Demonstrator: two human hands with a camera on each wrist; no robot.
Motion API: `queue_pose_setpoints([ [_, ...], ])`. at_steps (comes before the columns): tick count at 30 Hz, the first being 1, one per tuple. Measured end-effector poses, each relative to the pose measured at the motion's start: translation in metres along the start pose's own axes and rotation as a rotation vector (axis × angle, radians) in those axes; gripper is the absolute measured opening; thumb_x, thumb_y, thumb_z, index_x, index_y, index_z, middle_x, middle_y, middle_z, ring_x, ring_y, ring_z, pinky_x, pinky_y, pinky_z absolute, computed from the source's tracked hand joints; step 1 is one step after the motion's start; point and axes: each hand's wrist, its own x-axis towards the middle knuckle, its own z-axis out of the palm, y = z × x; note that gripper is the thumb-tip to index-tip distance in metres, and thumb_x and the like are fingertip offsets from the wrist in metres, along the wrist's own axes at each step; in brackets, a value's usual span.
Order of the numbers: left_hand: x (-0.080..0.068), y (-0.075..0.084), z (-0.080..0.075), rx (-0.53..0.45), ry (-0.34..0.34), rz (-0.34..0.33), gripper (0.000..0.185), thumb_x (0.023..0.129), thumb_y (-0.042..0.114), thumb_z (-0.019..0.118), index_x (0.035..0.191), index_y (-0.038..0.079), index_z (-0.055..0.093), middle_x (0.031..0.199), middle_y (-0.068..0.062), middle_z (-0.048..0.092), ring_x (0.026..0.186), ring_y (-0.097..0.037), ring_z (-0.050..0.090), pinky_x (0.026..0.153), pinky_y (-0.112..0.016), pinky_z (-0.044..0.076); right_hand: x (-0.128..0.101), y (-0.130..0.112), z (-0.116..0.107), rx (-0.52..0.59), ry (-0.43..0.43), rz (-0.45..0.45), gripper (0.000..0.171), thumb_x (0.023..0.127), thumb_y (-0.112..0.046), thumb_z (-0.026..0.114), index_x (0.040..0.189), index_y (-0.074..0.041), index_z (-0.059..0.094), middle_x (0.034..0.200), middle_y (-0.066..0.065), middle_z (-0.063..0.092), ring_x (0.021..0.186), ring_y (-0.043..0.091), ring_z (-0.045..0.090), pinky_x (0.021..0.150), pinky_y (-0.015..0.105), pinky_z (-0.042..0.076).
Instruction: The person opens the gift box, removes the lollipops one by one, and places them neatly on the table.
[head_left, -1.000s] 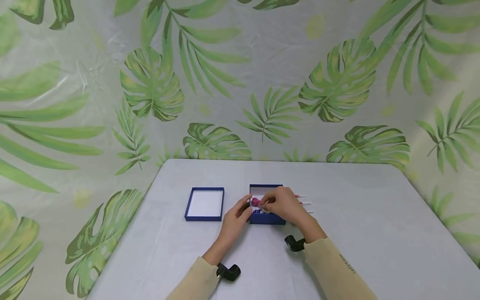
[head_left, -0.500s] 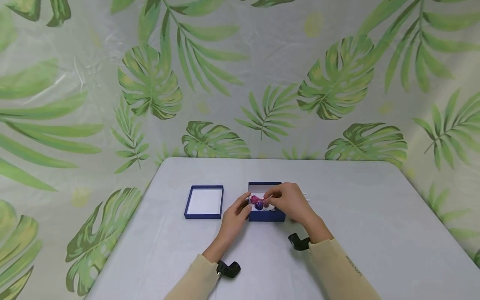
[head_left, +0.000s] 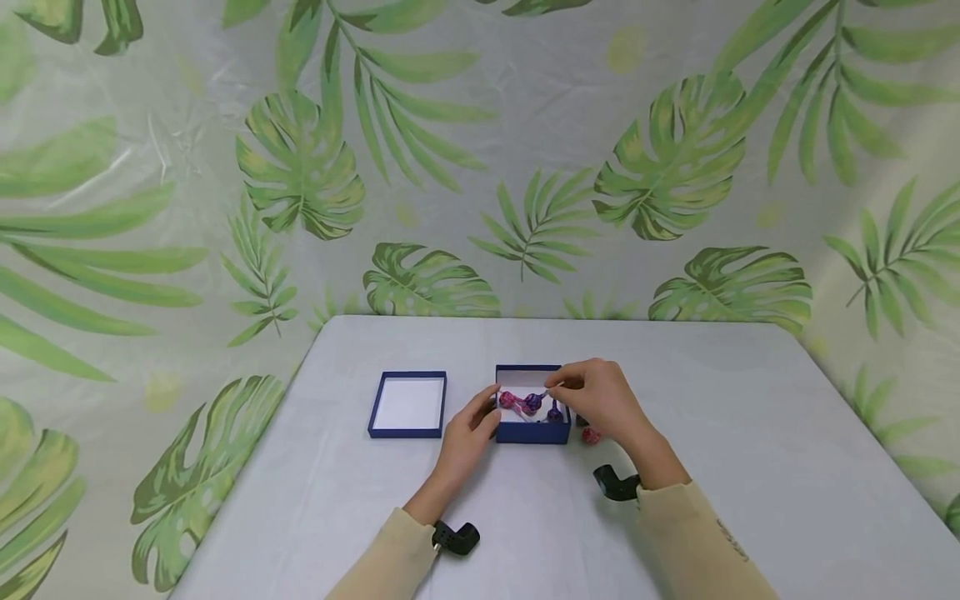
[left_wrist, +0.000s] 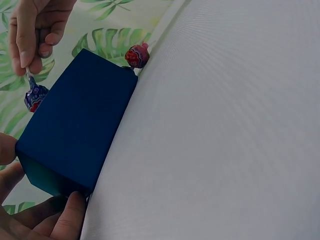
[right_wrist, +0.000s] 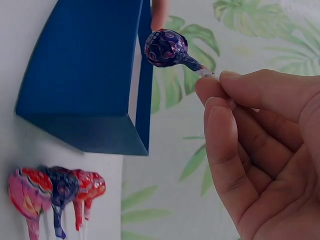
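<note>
My right hand pinches the stick of a purple-wrapped lollipop between thumb and fingertips. The lollipop's head hangs over the open blue box. Inside the box lie a pink lollipop and another purple lollipop. At the box's left end, my left hand holds it, thumb by the front corner and a fingertip at the upper edge. Below the box in the right wrist view are a pink lollipop, a dark blue lollipop and a red lollipop, partly hidden by my right hand in the head view.
A shallow blue lid with a white inside lies left of the box. Everything rests on a white-covered table, backed by a leaf-patterned sheet.
My right hand has shifted right across the box, and the purple lollipop's head has moved right with it. Lollipops beside the box show differently from behind my hand. The left hand stays put.
</note>
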Motion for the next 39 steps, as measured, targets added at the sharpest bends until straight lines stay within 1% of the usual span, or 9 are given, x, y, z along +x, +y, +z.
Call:
queue_pose_setpoints([
  [7, -0.013, 0.034, -0.006, -0.012, -0.012, 0.005, 0.042, 0.103, 0.011, 0.057, 0.144, 0.015, 0.056, 0.140, -0.020, 0.057, 0.129, -0.031, 0.056, 0.103, -0.037, 0.049, -0.005, 0.005, -0.010, -0.004, 0.011, -0.013, 0.009, 0.092, -0.018, 0.073, 0.096, -0.021, 0.081, 0.093, -0.006, 0.073, 0.083, 0.013, 0.066, 0.074, 0.036, 0.058],
  [11, -0.015, 0.037, -0.007, 0.005, -0.007, 0.018, 0.041, 0.103, 0.011, 0.057, 0.144, 0.015, 0.057, 0.140, -0.019, 0.057, 0.128, -0.031, 0.056, 0.102, -0.038, 0.049, -0.006, 0.008, -0.015, -0.011, 0.014, -0.012, 0.009, 0.092, -0.018, 0.073, 0.095, -0.022, 0.081, 0.094, -0.006, 0.073, 0.083, 0.012, 0.066, 0.073, 0.035, 0.057],
  [16, -0.012, 0.031, -0.006, 0.006, -0.012, 0.007, 0.042, 0.103, 0.011, 0.057, 0.144, 0.016, 0.056, 0.141, -0.019, 0.057, 0.128, -0.030, 0.056, 0.101, -0.037, 0.050, -0.010, 0.009, -0.022, -0.004, 0.023, -0.004, 0.010, 0.092, -0.017, 0.073, 0.097, -0.019, 0.081, 0.093, -0.005, 0.074, 0.080, 0.012, 0.067, 0.069, 0.034, 0.057],
  [20, -0.005, 0.011, -0.003, -0.006, -0.004, 0.000, 0.043, 0.103, 0.014, 0.058, 0.146, 0.016, 0.055, 0.142, -0.017, 0.057, 0.129, -0.030, 0.056, 0.102, -0.038, 0.050, -0.013, 0.012, -0.025, -0.007, 0.025, 0.002, 0.009, 0.092, -0.019, 0.074, 0.098, -0.018, 0.080, 0.088, -0.005, 0.074, 0.079, 0.012, 0.068, 0.069, 0.034, 0.057],
  [22, -0.001, 0.000, -0.001, -0.005, -0.001, -0.003, 0.044, 0.103, 0.018, 0.058, 0.147, 0.018, 0.054, 0.142, -0.015, 0.057, 0.129, -0.028, 0.055, 0.102, -0.039, 0.050, -0.014, 0.015, -0.027, -0.013, 0.021, 0.005, 0.009, 0.092, -0.021, 0.075, 0.098, -0.018, 0.080, 0.087, -0.006, 0.074, 0.079, 0.012, 0.068, 0.069, 0.034, 0.057],
  [24, 0.000, -0.007, 0.000, 0.000, 0.002, -0.002, 0.043, 0.103, 0.022, 0.059, 0.146, 0.021, 0.055, 0.142, -0.012, 0.058, 0.129, -0.025, 0.056, 0.102, -0.038, 0.050, -0.015, 0.016, -0.028, -0.019, 0.020, 0.005, 0.009, 0.093, -0.020, 0.074, 0.098, -0.018, 0.080, 0.087, -0.005, 0.074, 0.080, 0.012, 0.068, 0.069, 0.035, 0.057],
  [28, 0.001, -0.011, 0.000, 0.006, -0.003, -0.001, 0.043, 0.103, 0.026, 0.059, 0.146, 0.025, 0.055, 0.141, -0.007, 0.058, 0.129, -0.022, 0.056, 0.102, -0.036, 0.049, -0.017, 0.019, -0.032, -0.031, 0.030, -0.002, 0.010, 0.094, -0.020, 0.072, 0.099, -0.018, 0.081, 0.087, -0.005, 0.075, 0.081, 0.012, 0.068, 0.071, 0.036, 0.057],
  [33, 0.001, -0.011, -0.001, 0.023, -0.005, -0.006, 0.043, 0.104, 0.025, 0.058, 0.146, 0.028, 0.055, 0.141, -0.004, 0.059, 0.129, -0.018, 0.055, 0.102, -0.033, 0.049, -0.019, 0.023, -0.034, -0.022, 0.043, -0.002, 0.009, 0.093, -0.024, 0.074, 0.098, -0.019, 0.080, 0.089, -0.005, 0.075, 0.080, 0.014, 0.070, 0.070, 0.036, 0.058],
  [39, -0.010, 0.026, -0.006, 0.010, -0.021, 0.002, 0.043, 0.103, 0.015, 0.058, 0.146, 0.014, 0.055, 0.140, -0.019, 0.058, 0.128, -0.028, 0.056, 0.102, -0.038, 0.050, -0.024, 0.029, -0.036, -0.030, 0.046, 0.020, 0.009, 0.093, -0.024, 0.074, 0.098, -0.020, 0.080, 0.088, -0.006, 0.075, 0.080, 0.012, 0.068, 0.069, 0.035, 0.057],
])
